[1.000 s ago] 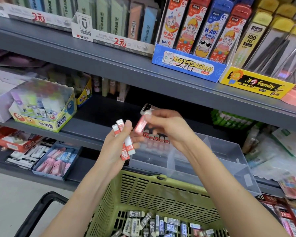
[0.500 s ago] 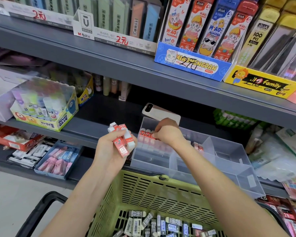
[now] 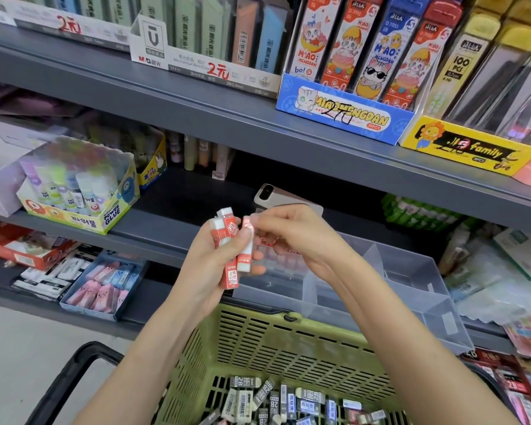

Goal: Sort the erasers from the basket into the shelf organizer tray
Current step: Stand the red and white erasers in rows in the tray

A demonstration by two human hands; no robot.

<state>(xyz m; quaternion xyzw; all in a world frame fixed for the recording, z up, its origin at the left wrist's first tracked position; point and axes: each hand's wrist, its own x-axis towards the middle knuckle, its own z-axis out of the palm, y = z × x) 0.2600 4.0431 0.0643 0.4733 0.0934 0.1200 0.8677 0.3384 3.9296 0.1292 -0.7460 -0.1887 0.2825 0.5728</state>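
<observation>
My left hand (image 3: 210,265) grips a small bunch of red-and-white erasers (image 3: 227,237) upright above the green basket (image 3: 276,342). My right hand (image 3: 292,234) pinches the top of one red eraser (image 3: 246,250) at the right side of that bunch. Behind my hands the clear shelf organizer tray (image 3: 411,271) sits on the middle shelf, with a row of red erasers (image 3: 276,256) standing in its left compartment, partly hidden by my right hand. Several black-and-white erasers (image 3: 282,400) lie in the basket's bottom.
A phone (image 3: 270,193) lies on the shelf behind the tray. A glue stick box (image 3: 80,191) stands at the left. Lower left holds a blue box of pink erasers (image 3: 105,286). The upper shelf edge (image 3: 258,124) overhangs. The basket's black handle (image 3: 74,375) sticks out left.
My right hand came back from the tray's left compartment to the bunch in my left hand and now pinches another red eraser there. The left hand stayed about where it was.
</observation>
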